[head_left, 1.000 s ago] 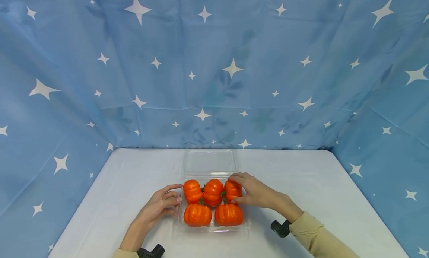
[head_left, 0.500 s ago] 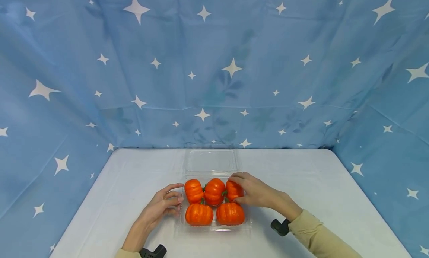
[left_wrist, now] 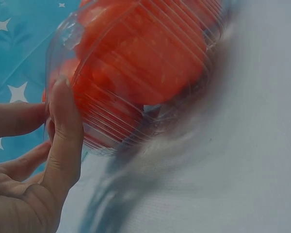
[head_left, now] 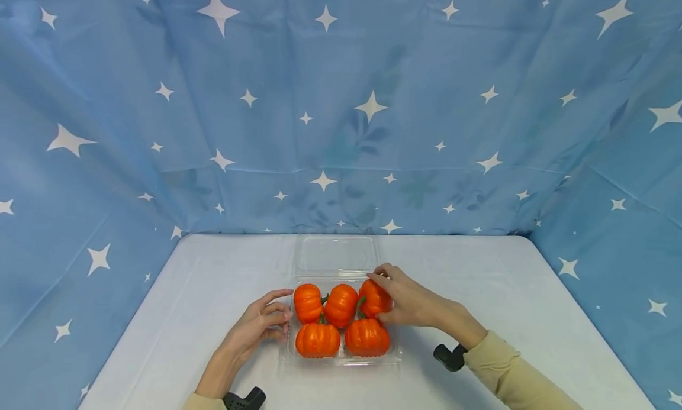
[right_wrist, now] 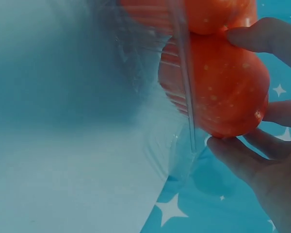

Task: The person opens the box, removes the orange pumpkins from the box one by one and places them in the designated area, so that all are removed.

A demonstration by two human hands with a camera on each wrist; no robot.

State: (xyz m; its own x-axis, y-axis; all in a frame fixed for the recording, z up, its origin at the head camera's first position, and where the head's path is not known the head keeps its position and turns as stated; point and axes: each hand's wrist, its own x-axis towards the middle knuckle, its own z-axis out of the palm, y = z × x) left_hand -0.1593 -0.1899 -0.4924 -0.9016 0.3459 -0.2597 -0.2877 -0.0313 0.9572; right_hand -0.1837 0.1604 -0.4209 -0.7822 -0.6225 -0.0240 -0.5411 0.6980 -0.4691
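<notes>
Toy pumpkins, orange with green stems, fill a clear hinged plastic box (head_left: 341,362) in two rows. My right hand (head_left: 407,297) grips the back right pumpkin (head_left: 375,296), thumb on its near side and fingers on its far side. In the right wrist view this pumpkin (right_wrist: 228,87) rises partly above the box rim. My left hand (head_left: 257,324) holds the box's left edge; the left wrist view shows the thumb against the ribbed clear wall (left_wrist: 106,116). Beside the held pumpkin sit the back middle pumpkin (head_left: 341,305) and the front right pumpkin (head_left: 367,337).
The box's clear lid (head_left: 337,253) lies folded back behind it on the white table (head_left: 458,268). The front left pumpkin (head_left: 318,340) and back left pumpkin (head_left: 308,303) fill the box's left side. A blue star-patterned cloth (head_left: 341,132) surrounds the table's back and sides.
My right hand has shifted slightly back and up, and the back right pumpkin has turned and risen a little in its grip. My left hand stays at the box edge.
</notes>
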